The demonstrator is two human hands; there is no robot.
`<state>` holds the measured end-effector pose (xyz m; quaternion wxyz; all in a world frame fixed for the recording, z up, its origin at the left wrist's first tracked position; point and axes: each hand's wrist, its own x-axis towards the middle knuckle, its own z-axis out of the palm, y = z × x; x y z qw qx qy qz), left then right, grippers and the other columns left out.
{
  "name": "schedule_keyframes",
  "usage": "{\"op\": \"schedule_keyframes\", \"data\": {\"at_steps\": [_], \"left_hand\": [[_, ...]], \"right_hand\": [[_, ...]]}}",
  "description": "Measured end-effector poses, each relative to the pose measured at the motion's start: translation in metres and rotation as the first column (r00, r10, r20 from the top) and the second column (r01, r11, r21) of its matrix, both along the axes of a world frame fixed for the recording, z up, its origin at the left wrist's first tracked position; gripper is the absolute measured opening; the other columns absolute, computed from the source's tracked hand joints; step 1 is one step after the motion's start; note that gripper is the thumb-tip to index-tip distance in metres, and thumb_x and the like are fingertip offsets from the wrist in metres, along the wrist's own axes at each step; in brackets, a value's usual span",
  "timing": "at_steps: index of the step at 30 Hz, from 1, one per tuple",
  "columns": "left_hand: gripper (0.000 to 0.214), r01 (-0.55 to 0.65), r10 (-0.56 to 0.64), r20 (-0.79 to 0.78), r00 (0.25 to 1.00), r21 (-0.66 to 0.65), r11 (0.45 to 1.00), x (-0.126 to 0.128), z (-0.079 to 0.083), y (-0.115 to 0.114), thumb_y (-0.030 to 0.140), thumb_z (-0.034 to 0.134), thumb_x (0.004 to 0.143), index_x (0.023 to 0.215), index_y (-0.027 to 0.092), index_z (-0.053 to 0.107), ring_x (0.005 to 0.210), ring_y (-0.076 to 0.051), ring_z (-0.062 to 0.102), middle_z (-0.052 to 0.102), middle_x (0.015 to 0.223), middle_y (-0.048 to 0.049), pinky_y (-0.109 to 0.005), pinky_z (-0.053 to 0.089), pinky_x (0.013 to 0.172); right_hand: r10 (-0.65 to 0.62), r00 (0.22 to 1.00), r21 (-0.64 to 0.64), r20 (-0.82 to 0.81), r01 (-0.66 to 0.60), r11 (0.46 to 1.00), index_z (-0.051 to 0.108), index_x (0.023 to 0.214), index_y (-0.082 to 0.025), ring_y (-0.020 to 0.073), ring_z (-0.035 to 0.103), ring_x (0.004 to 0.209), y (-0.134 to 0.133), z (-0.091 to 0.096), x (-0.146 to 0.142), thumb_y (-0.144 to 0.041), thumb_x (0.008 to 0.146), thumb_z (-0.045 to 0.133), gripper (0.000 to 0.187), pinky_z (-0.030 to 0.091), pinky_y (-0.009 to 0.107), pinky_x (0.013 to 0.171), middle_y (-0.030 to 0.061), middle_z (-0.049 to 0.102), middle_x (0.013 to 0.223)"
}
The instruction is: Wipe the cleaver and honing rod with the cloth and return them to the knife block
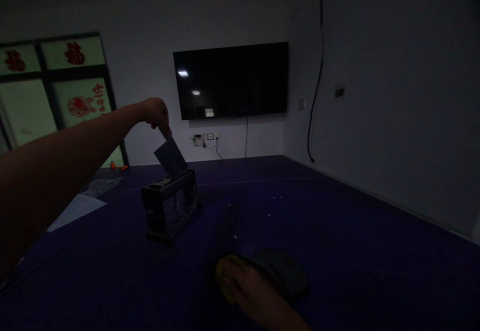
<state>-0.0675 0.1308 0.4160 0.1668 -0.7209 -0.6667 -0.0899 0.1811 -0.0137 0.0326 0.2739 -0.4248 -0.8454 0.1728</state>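
The room is dim. My left hand reaches out over a dark, boxy toaster on the blue table. Its fingers pinch the top corner of a flat square slice, which hangs tilted with its lower edge at the toaster's top slot. My right hand rests at the table's near edge, fingers curled over a yellowish object beside a dark cloth-like thing; I cannot make out what these are.
White sheets of paper lie on the table at the left. A black TV hangs on the far wall above wall sockets. A window with red decorations is at the left. The right wall runs close along the table.
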Motion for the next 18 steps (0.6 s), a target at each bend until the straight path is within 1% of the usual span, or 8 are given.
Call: {"op": "schedule_keyframes", "data": {"at_steps": [5,8,10,13,16,18], "left_hand": [[0.029,-0.040,0.040,-0.010,0.999,0.018,0.999,0.002,-0.010,0.007,0.035,0.076,0.058,0.071,0.011,0.067,0.053,-0.013,0.053,0.053,0.042,0.0025,-0.021,0.036,0.057],[0.028,-0.048,0.044,0.047,0.998,0.070,0.996,0.004,-0.019,0.013,0.035,0.075,0.059,0.071,0.011,0.067,0.062,-0.016,0.060,0.060,0.053,-0.0007,-0.022,0.039,0.061],[0.030,-0.047,0.034,0.114,0.993,0.114,0.992,0.005,-0.026,0.019,0.034,0.075,0.059,0.075,0.009,0.067,0.067,-0.017,0.062,0.065,0.062,-0.0034,-0.021,0.040,0.063],[0.036,-0.058,0.022,0.208,0.978,0.168,0.984,0.005,-0.039,0.028,0.033,0.073,0.062,0.087,0.008,0.066,0.069,-0.016,0.063,0.067,0.070,-0.0045,-0.020,0.041,0.064],[0.044,-0.097,0.017,0.288,0.958,0.266,0.959,0.004,-0.052,0.039,0.034,0.073,0.063,0.099,0.012,0.062,0.073,-0.015,0.063,0.067,0.076,-0.0015,-0.019,0.042,0.065],[0.047,-0.109,-0.004,0.303,0.953,0.356,0.928,0.002,-0.058,0.048,0.036,0.073,0.062,0.102,0.015,0.060,0.080,-0.016,0.062,0.067,0.084,-0.0004,-0.020,0.043,0.069]], "right_hand": [[-0.002,1.000,0.020,-0.024,0.003,1.000,0.051,0.126,-0.021,0.0202,0.059,0.107,-0.001,-0.001,0.000,-0.024,0.090,0.038,0.039,0.045,0.028,0.091,0.0101,0.060,0.122],[0.024,0.999,0.012,-0.025,-0.024,1.000,0.053,0.123,-0.019,0.0192,0.059,0.107,0.001,-0.002,0.001,-0.021,0.089,0.038,0.037,0.044,0.027,0.092,0.0099,0.062,0.119],[0.031,0.999,0.008,-0.021,-0.031,0.999,0.052,0.124,-0.019,0.0189,0.059,0.107,0.003,-0.004,0.001,-0.020,0.089,0.038,0.038,0.044,0.026,0.091,0.0097,0.061,0.120],[-0.014,1.000,0.000,0.001,0.014,1.000,0.050,0.126,-0.022,0.0197,0.060,0.104,0.005,-0.008,0.001,-0.021,0.089,0.040,0.039,0.045,0.027,0.088,0.0095,0.061,0.120],[-0.051,0.999,0.022,0.013,0.050,0.999,0.053,0.123,-0.023,0.0198,0.062,0.099,0.007,-0.012,0.000,-0.022,0.089,0.041,0.036,0.046,0.026,0.085,0.0090,0.063,0.115],[-0.030,1.000,0.065,0.002,0.030,0.997,0.053,0.123,-0.022,0.0191,0.062,0.097,0.009,-0.013,0.001,-0.020,0.089,0.041,0.036,0.046,0.026,0.085,0.0085,0.064,0.114]]}}
